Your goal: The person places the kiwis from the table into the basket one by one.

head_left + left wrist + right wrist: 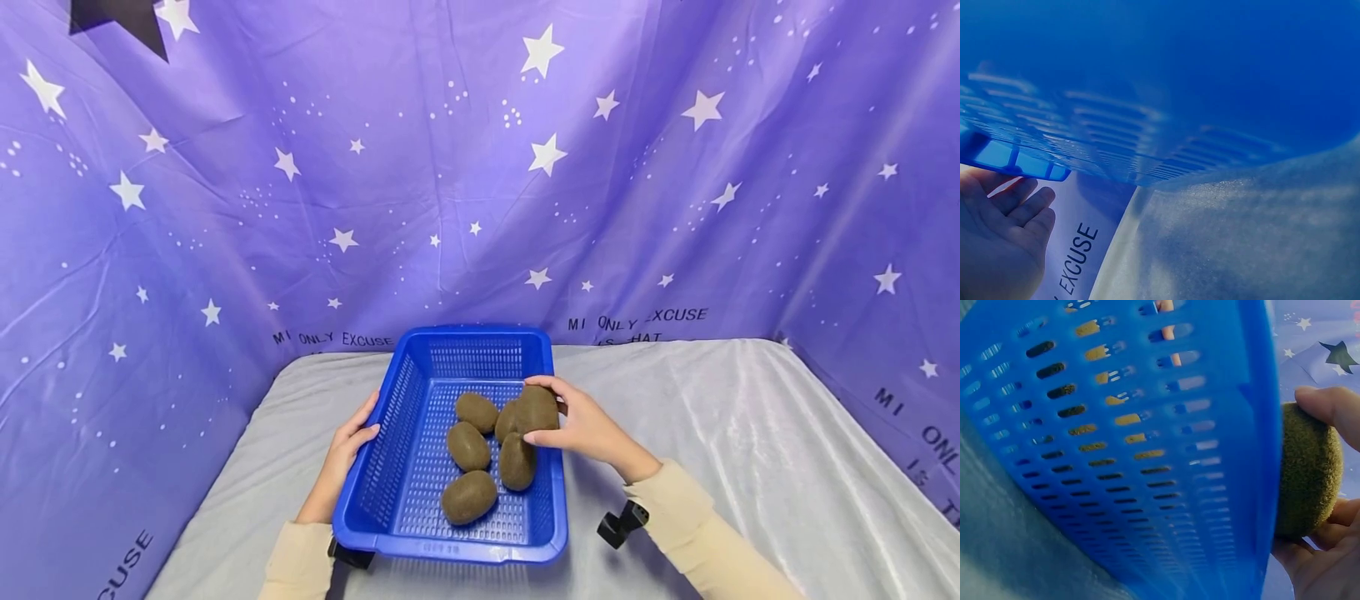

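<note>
My right hand [581, 423] grips a brown, fuzzy kiwi [537, 408] above the right side of a blue plastic basket [450, 548]. In the right wrist view, thumb and fingers hold this kiwi [1310, 472] from opposite sides, just beyond the basket rim. Several more kiwis [469, 497] lie on the basket floor, one partly hidden beneath the held one. At the left rim, my left hand [347, 446] touches the basket from outside. Its fingers [1032, 206] look loosely extended under the rim in the left wrist view.
A pale grey cloth [712, 433] covers the table under the basket. Purple curtains [450, 167] with white stars and lettering stand behind and on both sides. Black wrist camera mounts [624, 523] sit by the cream sleeves [697, 525].
</note>
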Action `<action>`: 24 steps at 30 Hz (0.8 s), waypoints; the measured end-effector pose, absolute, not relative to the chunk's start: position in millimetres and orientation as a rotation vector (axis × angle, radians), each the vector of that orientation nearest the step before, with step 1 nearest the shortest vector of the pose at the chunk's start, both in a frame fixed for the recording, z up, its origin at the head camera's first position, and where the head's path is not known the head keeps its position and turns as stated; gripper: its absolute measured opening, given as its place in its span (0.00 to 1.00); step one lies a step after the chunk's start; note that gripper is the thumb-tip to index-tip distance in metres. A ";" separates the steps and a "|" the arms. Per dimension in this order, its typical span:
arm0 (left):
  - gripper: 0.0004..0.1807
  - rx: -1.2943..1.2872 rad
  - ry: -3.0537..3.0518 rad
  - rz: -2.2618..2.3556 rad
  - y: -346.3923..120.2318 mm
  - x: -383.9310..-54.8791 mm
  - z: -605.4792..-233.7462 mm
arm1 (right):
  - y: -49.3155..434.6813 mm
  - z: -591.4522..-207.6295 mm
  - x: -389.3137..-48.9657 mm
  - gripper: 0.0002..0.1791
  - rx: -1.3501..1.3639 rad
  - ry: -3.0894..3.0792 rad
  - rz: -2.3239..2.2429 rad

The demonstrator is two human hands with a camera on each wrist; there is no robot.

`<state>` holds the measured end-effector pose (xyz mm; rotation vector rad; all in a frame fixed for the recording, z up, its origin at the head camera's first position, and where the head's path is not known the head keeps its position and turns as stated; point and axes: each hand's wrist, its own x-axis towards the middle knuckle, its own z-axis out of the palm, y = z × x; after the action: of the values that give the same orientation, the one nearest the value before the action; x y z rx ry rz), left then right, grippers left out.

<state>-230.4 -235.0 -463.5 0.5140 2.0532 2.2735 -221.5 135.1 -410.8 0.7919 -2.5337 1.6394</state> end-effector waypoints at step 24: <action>0.32 0.458 2.066 2.294 -234.1 -228.9 -462.7 | 101.5 -408.9 -229.4 0.40 0.935 -2.720 1.367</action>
<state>-228.9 -234.1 -462.7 0.4578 2.0657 2.2940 -229.4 101.5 -408.9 0.9352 -2.7202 1.3667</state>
